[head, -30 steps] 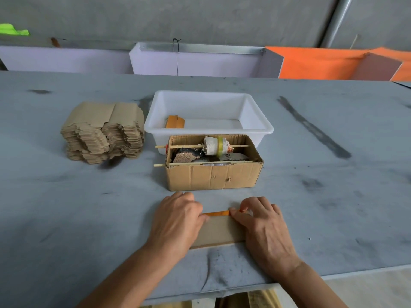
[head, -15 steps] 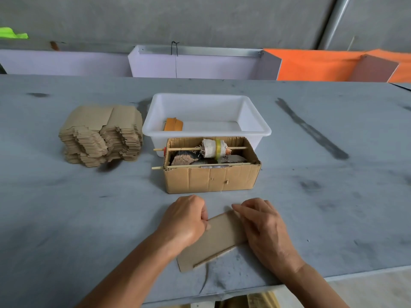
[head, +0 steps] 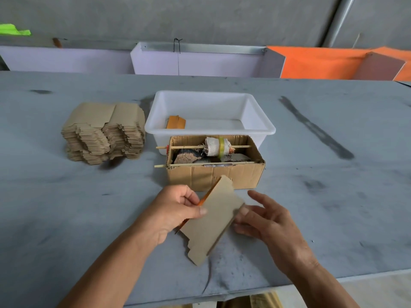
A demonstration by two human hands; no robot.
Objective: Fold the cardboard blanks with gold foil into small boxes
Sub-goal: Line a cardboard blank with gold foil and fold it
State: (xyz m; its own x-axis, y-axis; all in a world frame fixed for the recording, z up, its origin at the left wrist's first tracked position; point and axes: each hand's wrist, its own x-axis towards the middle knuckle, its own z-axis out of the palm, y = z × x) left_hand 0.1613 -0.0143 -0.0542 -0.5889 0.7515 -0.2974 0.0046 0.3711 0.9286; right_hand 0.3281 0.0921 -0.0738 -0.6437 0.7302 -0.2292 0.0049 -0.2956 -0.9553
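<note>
Pinching blank (head: 213, 221) between left hand (head: 175, 211) fingers (head: 195, 211).

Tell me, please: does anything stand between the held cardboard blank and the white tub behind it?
Yes. The open brown carton stands on the table directly between the cardboard blank, pinched by the left hand, and the white tub. Two thin sticks lie across the carton's top. The blank would have to pass over it.

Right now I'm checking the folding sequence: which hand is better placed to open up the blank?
Right hand, probably: its fingers are free and spread at the cardboard blank's edge, while the left hand is busy pinching it.
</note>
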